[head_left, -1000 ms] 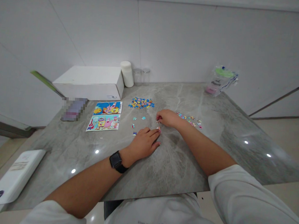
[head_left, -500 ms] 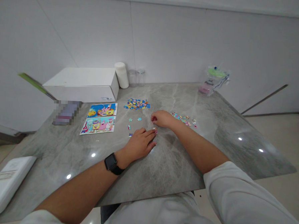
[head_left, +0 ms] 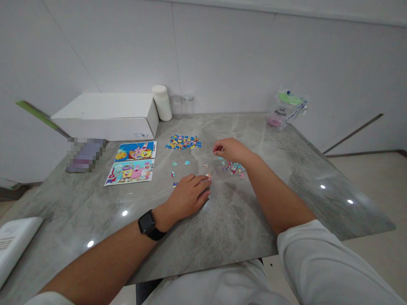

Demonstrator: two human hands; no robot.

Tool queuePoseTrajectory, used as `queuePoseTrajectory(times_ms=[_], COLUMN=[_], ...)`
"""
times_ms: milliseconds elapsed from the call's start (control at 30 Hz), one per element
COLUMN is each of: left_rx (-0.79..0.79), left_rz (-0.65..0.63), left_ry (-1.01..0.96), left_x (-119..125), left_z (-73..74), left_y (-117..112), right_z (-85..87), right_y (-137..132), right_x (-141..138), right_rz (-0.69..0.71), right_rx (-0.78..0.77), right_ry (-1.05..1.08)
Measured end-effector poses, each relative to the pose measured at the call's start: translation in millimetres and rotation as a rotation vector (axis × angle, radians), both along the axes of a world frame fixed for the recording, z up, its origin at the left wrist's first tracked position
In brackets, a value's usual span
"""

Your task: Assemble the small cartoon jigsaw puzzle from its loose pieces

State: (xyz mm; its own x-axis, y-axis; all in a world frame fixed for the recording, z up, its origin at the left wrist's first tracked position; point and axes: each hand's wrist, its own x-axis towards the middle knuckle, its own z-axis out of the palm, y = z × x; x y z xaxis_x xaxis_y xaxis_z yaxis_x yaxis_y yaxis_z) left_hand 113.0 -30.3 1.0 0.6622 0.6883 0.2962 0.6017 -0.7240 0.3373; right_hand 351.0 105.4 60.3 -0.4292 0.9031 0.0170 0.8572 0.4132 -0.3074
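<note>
The left hand (head_left: 186, 196) is being rested flat on the grey marble counter (head_left: 241, 218), its fingers (head_left: 202, 183) stretched out loosely and nothing being gripped; their tips are lying just beside a small pink puzzle piece (head_left: 208, 175), though whether it is being touched cannot be told. A black watch (head_left: 147, 223) is being worn on that wrist. The right hand (head_left: 231, 149) is being held just above the counter farther back, its fingers (head_left: 218, 148) pinched together at the tips; something tiny seems to be nipped between them, but it is too small for that to be made out with certainty. Just beside and partly under this hand a small scatter of puzzle pieces (head_left: 234, 168) is lying on the counter. A few loose pieces (head_left: 179, 164) are lying between the two hands and to the left of them, and a denser heap of blue and yellow pieces (head_left: 183, 142) is lying behind these. To the left, two cartoon picture cards (head_left: 131, 162) are lying flat side by side, near a white box (head_left: 106, 115). Against the wall a white jar (head_left: 161, 102) and two clear jars (head_left: 182, 105) are standing upright, and a clear bag (head_left: 286, 109) is sitting at the far right corner. A white device (head_left: 0, 251) is lying at the near left edge.
</note>
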Motion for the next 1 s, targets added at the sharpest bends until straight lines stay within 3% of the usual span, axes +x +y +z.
queuePoseTrajectory(times_ms=[133,233,467,633,800,900,1000], left_rx=[0.022,0.018,0.045,0.024,0.020,0.015,0.005], left_rz=[-0.024,-0.048,-0.077,-0.063,-0.060,-0.061,-0.064], left_ry=[-0.057,-0.094,-0.120,-0.138,-0.144,-0.148,-0.163], left_x=[-0.4,0.5,1.3,1.2,1.2,1.3,1.6], left_z=[-0.4,-1.6,-6.4,-6.4,-5.0,-5.1,-5.7], left_y=[0.4,0.2,-0.2,0.3,0.7,1.2,2.0], right_z=[27.8,34.2,-4.7,-31.7,-47.7,-46.1,-31.6], right_y=[1.9,-3.5,-37.2,-54.8,-57.0,-57.7,-56.7], right_x=[47.1,83.4,143.4,158.4,160.5,161.0,160.9], right_rz=[-0.125,-0.211,-0.241,-0.257,-0.203,-0.197,-0.221], right_rx=[0.010,-0.013,-0.120,-0.116,-0.057,-0.028,-0.006], right_ry=[-0.043,-0.105,-0.300,-0.237,-0.201,-0.187,-0.172])
